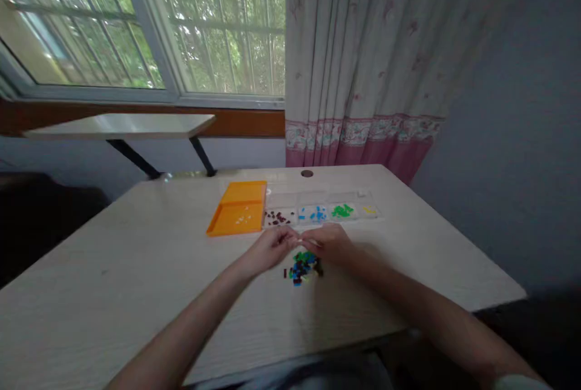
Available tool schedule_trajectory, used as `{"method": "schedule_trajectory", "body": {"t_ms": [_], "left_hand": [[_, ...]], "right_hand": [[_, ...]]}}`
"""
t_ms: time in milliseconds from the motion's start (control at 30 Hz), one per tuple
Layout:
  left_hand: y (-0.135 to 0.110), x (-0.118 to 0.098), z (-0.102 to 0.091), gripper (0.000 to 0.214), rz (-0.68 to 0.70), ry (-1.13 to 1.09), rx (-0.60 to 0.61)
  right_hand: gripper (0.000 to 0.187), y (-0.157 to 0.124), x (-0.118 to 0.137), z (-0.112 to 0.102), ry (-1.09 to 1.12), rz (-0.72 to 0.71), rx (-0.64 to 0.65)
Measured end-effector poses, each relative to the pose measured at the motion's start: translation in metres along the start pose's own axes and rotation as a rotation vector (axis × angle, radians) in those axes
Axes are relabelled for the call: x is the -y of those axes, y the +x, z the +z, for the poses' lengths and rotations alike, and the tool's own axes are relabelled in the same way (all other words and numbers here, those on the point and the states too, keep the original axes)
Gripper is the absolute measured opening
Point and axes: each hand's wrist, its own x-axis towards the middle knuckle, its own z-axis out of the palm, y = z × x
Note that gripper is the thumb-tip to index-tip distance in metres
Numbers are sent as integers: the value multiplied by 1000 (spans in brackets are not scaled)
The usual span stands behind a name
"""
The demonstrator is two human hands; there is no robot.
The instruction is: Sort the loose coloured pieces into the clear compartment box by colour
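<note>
My left hand and my right hand meet fingertip to fingertip over the table, both pinched closed. Between them shows a bit of a small pale piece, too small and covered to name exactly. Just below the fingers lies a heap of small building bricks in blue, green, dark brown and pale yellow. Behind the hands stand clear plastic boxes, with dark brown, blue, green and yellow bricks in separate compartments. To their left, an open orange case holds several whitish pieces.
The pale wooden table reaches back to the wall. A small raised shelf on black brackets stands at the back left. A round cable hole is near the far edge. A curtain hangs behind, beside a barred window.
</note>
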Motion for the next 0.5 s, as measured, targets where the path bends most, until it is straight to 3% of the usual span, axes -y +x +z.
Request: {"method": "schedule_trajectory", "body": {"t_ms": [200,367,500], "left_hand": [[-1,-10,0,32,8,-6,-39],[-2,-22,-3,23,76,152,-147],[-2,-26,-4,19,157,241,-217]], "right_hand": [[21,-3,1,-2,7,17,-8],[23,-4,-1,-2,75,58,-56],[22,-2,-2,-6,123,192,40]]}}
